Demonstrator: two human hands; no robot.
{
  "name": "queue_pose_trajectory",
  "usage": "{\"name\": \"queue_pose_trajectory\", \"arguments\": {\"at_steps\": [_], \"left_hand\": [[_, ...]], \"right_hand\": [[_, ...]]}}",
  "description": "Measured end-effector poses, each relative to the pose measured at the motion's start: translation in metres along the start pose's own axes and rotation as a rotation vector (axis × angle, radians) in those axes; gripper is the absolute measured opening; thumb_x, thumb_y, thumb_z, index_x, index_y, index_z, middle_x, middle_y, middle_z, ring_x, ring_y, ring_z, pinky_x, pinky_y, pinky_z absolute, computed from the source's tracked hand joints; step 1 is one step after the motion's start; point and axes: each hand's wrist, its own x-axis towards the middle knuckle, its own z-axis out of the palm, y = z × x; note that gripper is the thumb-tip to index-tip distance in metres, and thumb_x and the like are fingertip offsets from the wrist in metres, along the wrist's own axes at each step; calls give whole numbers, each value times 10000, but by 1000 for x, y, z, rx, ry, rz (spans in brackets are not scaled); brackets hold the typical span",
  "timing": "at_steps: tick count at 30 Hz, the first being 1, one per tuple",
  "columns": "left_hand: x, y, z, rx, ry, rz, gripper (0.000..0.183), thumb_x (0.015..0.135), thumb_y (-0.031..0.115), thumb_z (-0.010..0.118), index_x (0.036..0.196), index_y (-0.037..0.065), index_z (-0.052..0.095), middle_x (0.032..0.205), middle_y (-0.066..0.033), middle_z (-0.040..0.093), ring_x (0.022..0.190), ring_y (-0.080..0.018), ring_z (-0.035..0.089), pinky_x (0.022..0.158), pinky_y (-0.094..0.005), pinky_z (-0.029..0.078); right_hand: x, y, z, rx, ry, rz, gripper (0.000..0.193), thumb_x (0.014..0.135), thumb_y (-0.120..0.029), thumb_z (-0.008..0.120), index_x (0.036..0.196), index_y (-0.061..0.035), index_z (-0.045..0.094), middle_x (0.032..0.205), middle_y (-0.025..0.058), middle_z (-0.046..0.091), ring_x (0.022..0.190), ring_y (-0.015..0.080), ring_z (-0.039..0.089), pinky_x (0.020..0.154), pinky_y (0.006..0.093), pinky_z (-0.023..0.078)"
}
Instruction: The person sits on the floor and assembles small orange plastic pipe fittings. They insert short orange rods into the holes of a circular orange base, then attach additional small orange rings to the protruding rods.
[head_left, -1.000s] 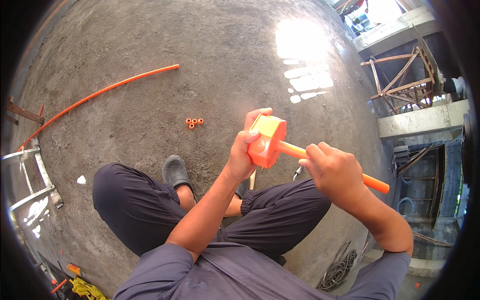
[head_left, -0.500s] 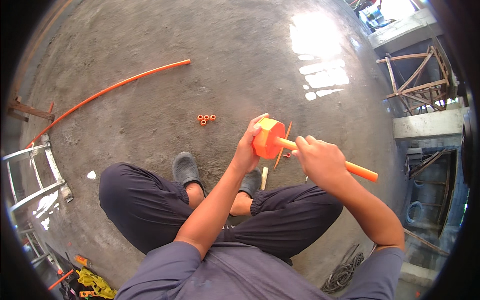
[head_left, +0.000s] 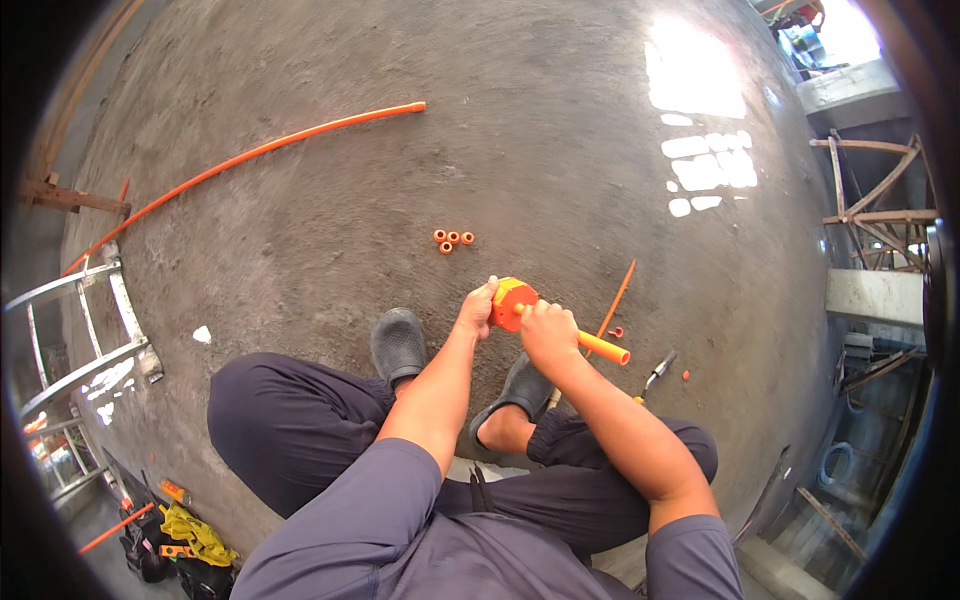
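My left hand point(head_left: 478, 310) is wrapped round the left side of an orange octagonal junction box point(head_left: 514, 303). The box is held up over the floor, between my feet and slightly beyond them. A short orange pipe point(head_left: 608, 350) joins the box's right face and slants down to the right. My right hand point(head_left: 550, 338) grips this pipe close to the box, hiding part of it. Several small orange pipe fittings point(head_left: 453, 238) stand in a cluster on the concrete floor beyond the box. A thin orange strip point(head_left: 620, 293) lies to the right, beside a small orange-red clip point(head_left: 616, 332).
A long orange pipe point(head_left: 270, 153) curves across the floor at the far left. At the left edge stands a metal ladder point(head_left: 125, 300). A narrow tool point(head_left: 658, 370) lies by my right knee. Bags and yellow cloth point(head_left: 195, 535) sit at the lower left. Wooden framing point(head_left: 870, 215) is at right.
My hands have brought the box and pipe lower and nearer my body. My right hand has slid along the pipe toward the box. The view has shifted, showing a tool by my right knee.
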Motion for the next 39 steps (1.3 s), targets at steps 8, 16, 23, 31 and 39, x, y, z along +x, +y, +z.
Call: {"name": "queue_pose_trajectory", "arguments": {"at_steps": [8,16,23,31,39], "left_hand": [[42,10,-13,330,183,68,364,1066,355,587,1155,43,751,1125,-104,759,987,-241,714,909,-397,532],[0,69,42,1224,515,473,294,983,358,665,996,85,775,1108,-123,720,1058,-303,673,937,-471,503],[-101,126,132,715,-535,346,437,1056,455,568,1135,56,728,1034,-55,734,983,-146,651,852,-352,504],[-139,60,151,1143,-198,655,418,1068,316,609,758,38,644,688,38,562,659,-56,491,613,-251,405],[-120,93,150,892,-409,552,419,1119,293,497,800,51,618,582,76,420,498,-15,333,461,-236,272]], "right_hand": [[42,-8,26,30,-43,20,207,999,-226,561,1020,-94,720,976,87,720,907,266,746,739,413,600],[72,-31,30,36,-176,27,230,1009,-250,559,994,-100,733,976,91,730,866,273,752,704,423,602],[95,-83,67,-192,48,204,228,956,-250,594,1041,-134,771,1104,128,760,981,279,739,737,489,581],[52,-88,74,350,166,79,238,965,-236,574,1081,-130,752,1176,124,734,1125,265,687,911,462,529],[-7,-58,85,658,-326,2,265,914,-165,637,1126,-91,777,1218,155,742,1153,301,709,979,473,554]]}}
